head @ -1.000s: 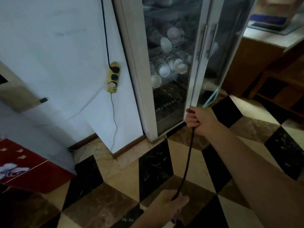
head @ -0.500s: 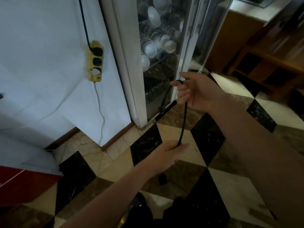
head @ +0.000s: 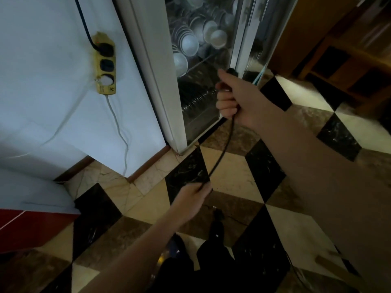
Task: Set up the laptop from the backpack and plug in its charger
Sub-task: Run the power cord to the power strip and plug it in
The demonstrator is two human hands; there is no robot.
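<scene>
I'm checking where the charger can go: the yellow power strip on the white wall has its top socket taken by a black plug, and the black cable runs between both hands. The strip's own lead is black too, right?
Not quite. In the head view the yellow power strip has a white lead hanging from its bottom end, not black. The rest holds: a black plug fills the top socket, and the black cable runs from the right hand to the left hand.

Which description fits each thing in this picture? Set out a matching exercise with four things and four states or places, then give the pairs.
Things:
1. power strip
2. black cable
3. bowls
4. right hand

Descriptions:
A. stacked behind the glass cabinet door
B. yellow, on the white wall, one black plug in its top socket
C. stretched between both hands
D. closed around the cable's upper end, in front of the cabinet

Pairs: 1-B, 2-C, 3-A, 4-D. The left hand pinches the cable lower down.
</scene>
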